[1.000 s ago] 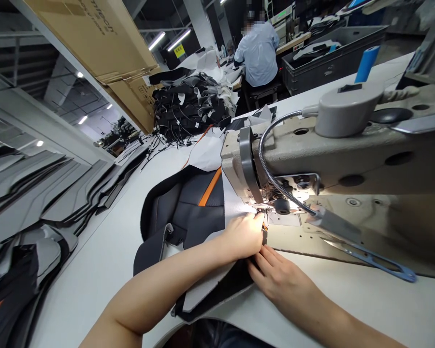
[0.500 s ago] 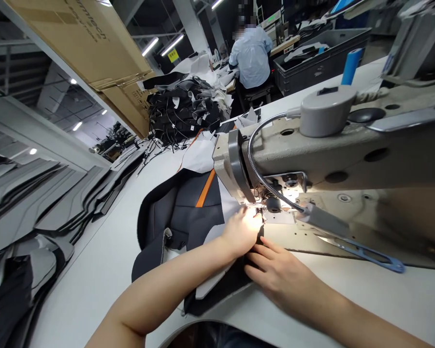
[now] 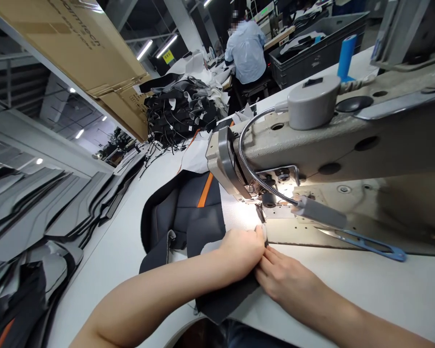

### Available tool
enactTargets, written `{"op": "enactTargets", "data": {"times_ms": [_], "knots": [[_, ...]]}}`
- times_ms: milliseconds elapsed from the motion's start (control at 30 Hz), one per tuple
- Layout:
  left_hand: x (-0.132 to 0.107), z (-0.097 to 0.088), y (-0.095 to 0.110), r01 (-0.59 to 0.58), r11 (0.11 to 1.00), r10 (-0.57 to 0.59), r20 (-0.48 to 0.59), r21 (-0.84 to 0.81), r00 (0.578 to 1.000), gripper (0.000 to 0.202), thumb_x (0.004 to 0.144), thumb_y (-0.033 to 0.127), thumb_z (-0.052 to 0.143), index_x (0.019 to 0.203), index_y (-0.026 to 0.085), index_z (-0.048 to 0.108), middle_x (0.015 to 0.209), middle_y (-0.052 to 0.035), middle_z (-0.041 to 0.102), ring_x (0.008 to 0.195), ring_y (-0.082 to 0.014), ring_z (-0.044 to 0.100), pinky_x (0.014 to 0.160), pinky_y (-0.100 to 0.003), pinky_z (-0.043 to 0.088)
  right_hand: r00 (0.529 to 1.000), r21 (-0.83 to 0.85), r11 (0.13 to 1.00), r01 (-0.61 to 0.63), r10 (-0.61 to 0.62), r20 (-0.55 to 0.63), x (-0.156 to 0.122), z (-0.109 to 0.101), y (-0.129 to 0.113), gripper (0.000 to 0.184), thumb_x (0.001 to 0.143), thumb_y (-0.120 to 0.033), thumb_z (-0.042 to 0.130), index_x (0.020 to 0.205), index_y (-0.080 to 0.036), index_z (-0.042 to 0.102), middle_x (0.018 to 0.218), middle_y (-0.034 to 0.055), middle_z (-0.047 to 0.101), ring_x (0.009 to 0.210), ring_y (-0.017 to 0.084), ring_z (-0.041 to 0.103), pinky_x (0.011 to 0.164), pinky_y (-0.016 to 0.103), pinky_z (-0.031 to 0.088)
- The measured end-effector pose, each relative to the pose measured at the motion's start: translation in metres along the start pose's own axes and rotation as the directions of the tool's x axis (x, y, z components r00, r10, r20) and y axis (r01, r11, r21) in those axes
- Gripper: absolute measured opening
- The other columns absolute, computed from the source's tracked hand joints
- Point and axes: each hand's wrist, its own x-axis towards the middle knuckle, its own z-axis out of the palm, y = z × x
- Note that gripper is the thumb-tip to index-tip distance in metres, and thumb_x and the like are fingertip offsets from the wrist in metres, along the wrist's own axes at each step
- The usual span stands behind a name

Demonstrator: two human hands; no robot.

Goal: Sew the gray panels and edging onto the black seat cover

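Observation:
A black padded fabric cover (image 3: 205, 222) with an orange stripe lies on the table, its white backing under the lit head of a sewing machine (image 3: 235, 164). My left hand (image 3: 243, 247) is closed on the cover's edge just in front of the presser foot (image 3: 260, 212), thumb and finger pinched together. Right beside it, my right hand (image 3: 286, 271) grips the same edge, its fingertips close to the left hand. The fingers partly hide the edge that they hold. Part of the cover hangs over the table's front edge.
Blue-handled thread snips (image 3: 379, 247) lie on the machine bed at the right. Stacks of grey and black panels (image 3: 50, 208) stand at the left, with a dark heap of pieces (image 3: 183, 108) behind. A person (image 3: 245, 50) sits by a grey bin (image 3: 317, 48) farther back.
Both hands have come back from the needle towards me, along with the cover's held edge. More white backing shows beside the presser foot. The view has shifted slightly.

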Motion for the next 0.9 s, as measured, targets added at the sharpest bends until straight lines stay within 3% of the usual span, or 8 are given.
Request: {"op": "enactTargets", "data": {"times_ms": [300, 433, 533, 600, 667, 767, 833, 900], "knots": [[0.016, -0.008, -0.007, 0.035, 0.997, -0.041, -0.105, -0.062, 0.994, 0.033, 0.085, 0.006, 0.042, 0.116, 0.004, 0.051, 0.084, -0.0142, 0.066, 0.078, -0.0278, 0.064, 0.060, -0.034, 0.050, 1.000, 0.065, 0.998, -0.003, 0.004, -0.021, -0.010, 0.018, 0.021, 0.038, 0.070, -0.004, 0.043, 0.102, -0.003, 0.063, 0.105, 0.0186, 0.064, 0.101, 0.026, 0.058, 0.092, 0.038, 0.047], [0.023, -0.010, -0.007, 0.072, 0.994, -0.087, -0.187, -0.083, 0.978, 0.031, 0.086, 0.005, 0.039, 0.113, 0.002, 0.053, 0.093, -0.0180, 0.064, 0.085, -0.0282, 0.063, 0.066, -0.035, 0.050, 0.999, 0.136, 0.990, -0.047, 0.045, 0.021, -0.006, 0.022, 0.031, 0.038, 0.075, -0.003, 0.046, 0.109, -0.005, 0.062, 0.115, 0.0183, 0.061, 0.110, 0.025, 0.055, 0.097, 0.037, 0.045], [0.005, -0.016, -0.023, 0.015, 0.992, -0.046, -0.241, -0.128, 0.969, 0.029, 0.090, 0.014, 0.041, 0.115, 0.009, 0.054, 0.104, -0.0130, 0.062, 0.096, -0.0248, 0.059, 0.077, -0.032, 0.050, 0.996, 0.233, 0.968, -0.089, 0.084, 0.033, -0.003, 0.018, 0.036, 0.036, 0.080, -0.005, 0.047, 0.112, -0.008, 0.063, 0.117, 0.0153, 0.062, 0.117, 0.024, 0.051, 0.100, 0.038, 0.043], [-0.017, -0.015, -0.044, -0.064, 0.954, -0.021, -0.278, -0.293, 0.960, 0.030, 0.095, 0.025, 0.034, 0.113, 0.015, 0.057, 0.109, -0.0076, 0.062, 0.100, -0.0192, 0.058, 0.086, -0.028, 0.047, 0.994, 0.326, 0.940, -0.104, 0.092, 0.053, -0.001, 0.014, 0.037, 0.034, 0.082, -0.008, 0.046, 0.111, -0.010, 0.064, 0.111, 0.0120, 0.065, 0.114, 0.024, 0.054, 0.101, 0.041, 0.041], [-0.041, -0.007, -0.068, -0.027, 0.860, -0.140, -0.287, -0.510, 0.948, 0.042, 0.098, 0.028, 0.020, 0.113, 0.016, 0.058, 0.115, -0.0071, 0.060, 0.105, -0.0160, 0.056, 0.093, -0.028, 0.044, 0.990, 0.413, 0.901, -0.134, 0.105, 0.093, 0.001, 0.008, 0.035, 0.035, 0.083, -0.010, 0.045, 0.111, -0.013, 0.065, 0.106, 0.0097, 0.067, 0.103, 0.022, 0.060, 0.096, 0.040, 0.045], [-0.067, 0.014, -0.088, 0.180, 0.814, -0.329, -0.184, -0.553, 0.926, 0.041, 0.096, 0.035, 0.027, 0.123, 0.018, 0.053, 0.132, -0.0099, 0.048, 0.122, -0.0240, 0.043, 0.104, -0.044, 0.033, 0.987, 0.483, 0.864, -0.143, 0.091, 0.129, 0.003, 0.002, 0.030, 0.039, 0.080, -0.011, 0.047, 0.116, -0.015, 0.062, 0.109, 0.0095, 0.067, 0.096, 0.020, 0.063, 0.087, 0.035, 0.051], [-0.071, 0.025, -0.087, 0.245, 0.846, -0.343, -0.131, -0.473, 0.930, 0.043, 0.092, 0.044, 0.036, 0.128, 0.023, 0.049, 0.145, -0.0091, 0.034, 0.133, -0.0326, 0.027, 0.106, -0.060, 0.020, 0.987, 0.510, 0.845, -0.162, 0.129, 0.099, 0.003, 0.000, 0.024, 0.031, 0.080, -0.014, 0.049, 0.105, -0.016, 0.067, 0.100, 0.0057, 0.069, 0.089, 0.017, 0.064, 0.080, 0.029, 0.053], [-0.063, 0.027, -0.078, 0.200, 0.888, -0.285, -0.154, -0.414, 0.946, 0.049, 0.090, 0.054, 0.037, 0.129, 0.025, 0.046, 0.149, -0.0084, 0.025, 0.137, -0.0352, 0.016, 0.104, -0.067, 0.011, 0.959, 0.512, 0.817, -0.264, 0.281, 0.046, 0.002, 0.002, 0.016, 0.020, 0.084, -0.024, 0.052, 0.088, -0.014, 0.069, 0.086, 0.0008, 0.068, 0.074, 0.013, 0.063, 0.071, 0.024, 0.053]]}}
